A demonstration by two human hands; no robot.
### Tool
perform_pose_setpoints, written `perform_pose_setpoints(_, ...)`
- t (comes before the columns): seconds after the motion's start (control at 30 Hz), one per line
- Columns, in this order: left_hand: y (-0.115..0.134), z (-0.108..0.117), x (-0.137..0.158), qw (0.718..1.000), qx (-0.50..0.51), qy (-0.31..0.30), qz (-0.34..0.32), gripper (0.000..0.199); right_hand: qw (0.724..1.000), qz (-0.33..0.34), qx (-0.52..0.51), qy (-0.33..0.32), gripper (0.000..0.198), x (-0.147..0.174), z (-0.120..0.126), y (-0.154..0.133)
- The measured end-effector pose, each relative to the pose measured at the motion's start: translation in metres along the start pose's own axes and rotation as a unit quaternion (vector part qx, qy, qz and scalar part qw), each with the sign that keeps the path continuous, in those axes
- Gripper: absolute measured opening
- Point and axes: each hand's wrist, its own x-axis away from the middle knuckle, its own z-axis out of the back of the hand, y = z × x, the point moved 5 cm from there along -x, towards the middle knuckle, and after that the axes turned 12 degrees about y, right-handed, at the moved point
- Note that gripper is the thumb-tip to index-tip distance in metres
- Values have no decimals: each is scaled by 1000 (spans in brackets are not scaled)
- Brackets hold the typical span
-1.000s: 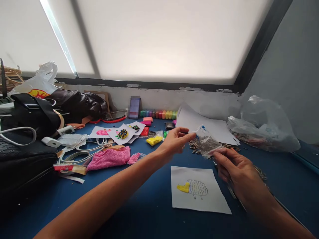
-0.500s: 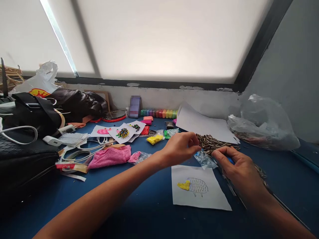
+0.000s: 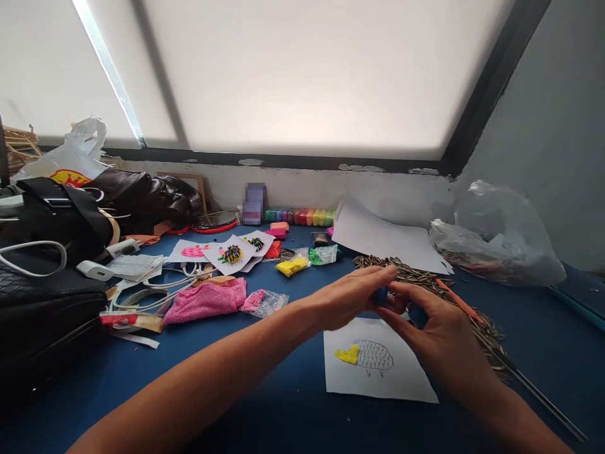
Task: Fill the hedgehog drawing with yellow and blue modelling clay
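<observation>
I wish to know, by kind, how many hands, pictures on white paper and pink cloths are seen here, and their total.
Hands: 2 (left hand, right hand)
Pictures: 4 (yellow-headed drawing, pink picture, yellow-and-dark picture, green-and-dark picture)
Pink cloths: 1 (pink cloth)
Total: 7

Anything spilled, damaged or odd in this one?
Loose striped seeds lie heaped on the blue table in front of the white sheets; spilled or laid out, I can't tell. The dark window frame has ragged pale patches, perhaps chipped paint.
</observation>
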Motion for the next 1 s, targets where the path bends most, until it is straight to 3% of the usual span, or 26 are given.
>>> perform_pose_setpoints(0.07,0,-3,0,999,-39,-25,-23,33,1000,12,5,10,37,-1,2,-1)
perform_pose_setpoints(0.13,2,0,-1,977,-195,-8,-81,35,1000,-12,0,27,37,-6,8,3)
perform_pose_setpoints(0.17,3,3,-1,947,-299,15,-116,35,999,-30,-4,35,38,-8,12,6)
perform_pose_setpoints(0.2,4,6,-2,895,-417,47,-150,33,998,-49,-9,44,39,-11,16,9)
perform_pose_setpoints(0.23,4,9,-3,863,-475,65,-161,27,996,-69,-16,52,41,-13,20,13)
perform_pose_setpoints(0.3,0,8,-6,821,-542,65,-170,16,993,-102,-29,55,44,-17,24,20)
perform_pose_setpoints(0.37,-6,4,-9,798,-575,46,-176,8,990,-125,-43,50,44,-18,25,25)
perform_pose_setpoints(0.5,-12,-9,-19,758,-625,-4,-187,26,986,-148,-62,41,46,-16,22,27)
perform_pose_setpoints(0.6,-16,-11,-29,746,-641,-26,-177,22,984,-155,-71,43,46,-15,22,27)
perform_pose_setpoints(0.73,-21,-5,-37,751,-641,-11,-159,15,983,-161,-79,43,48,-15,23,27)
perform_pose_setpoints(1.0,0,19,-26,799,-564,131,-166,15,986,-143,-86,-8,47,-13,12,21)
